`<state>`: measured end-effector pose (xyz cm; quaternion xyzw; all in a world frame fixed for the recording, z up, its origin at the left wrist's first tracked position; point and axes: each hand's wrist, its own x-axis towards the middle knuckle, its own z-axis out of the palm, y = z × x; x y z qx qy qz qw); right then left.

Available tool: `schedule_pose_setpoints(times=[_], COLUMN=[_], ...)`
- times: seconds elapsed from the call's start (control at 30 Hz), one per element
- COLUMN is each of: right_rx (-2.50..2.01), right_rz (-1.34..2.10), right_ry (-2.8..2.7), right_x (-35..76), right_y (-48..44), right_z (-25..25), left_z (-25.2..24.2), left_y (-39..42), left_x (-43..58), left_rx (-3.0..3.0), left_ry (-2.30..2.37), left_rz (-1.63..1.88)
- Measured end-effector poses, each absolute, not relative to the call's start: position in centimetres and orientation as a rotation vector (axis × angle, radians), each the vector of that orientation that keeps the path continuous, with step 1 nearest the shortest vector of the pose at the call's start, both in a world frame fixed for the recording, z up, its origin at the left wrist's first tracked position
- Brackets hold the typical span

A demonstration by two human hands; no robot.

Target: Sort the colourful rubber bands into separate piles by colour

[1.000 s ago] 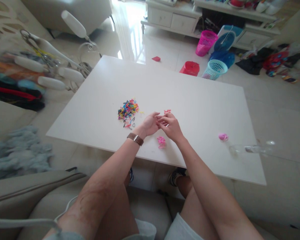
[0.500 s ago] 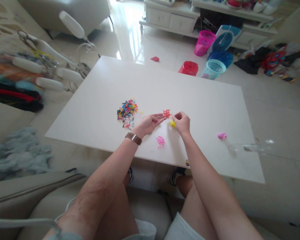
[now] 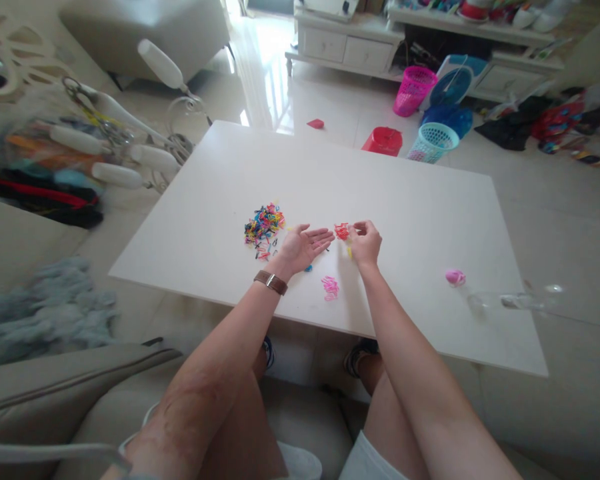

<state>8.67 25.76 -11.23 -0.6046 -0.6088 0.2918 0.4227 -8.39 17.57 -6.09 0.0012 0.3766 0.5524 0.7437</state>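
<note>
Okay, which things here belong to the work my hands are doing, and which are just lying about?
Likely in use:
mixed-colour pile
red pile by the right hand
pink pile
yellow pieces

Apparently lying about:
lilac object
clear bottle
pink basket
red bin
light-blue basket

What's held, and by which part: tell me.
Left hand open, gripping nothing; whether the right hand, by the red pieces, pinches anything cannot be told.
</note>
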Motion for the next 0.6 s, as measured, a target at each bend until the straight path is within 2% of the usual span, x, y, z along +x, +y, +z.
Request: schedule_pose_setpoints(times=[0.33,0.6], right_rx=[-0.974,-0.814], right_rz=[0.713,0.604], right_ry=[-1.991,-2.060], right_x=[6.9,8.6], right_y=[21.5,21.1], right_z=[-6.2,-4.2], left_z=[-5.0,-3.7], left_y=[17.6,16.9], left_x=[-8.6,-8.2], left_rx=[0.030,0.134], left_ry=[0.651,0.528], left_rz=[1.285,1.244])
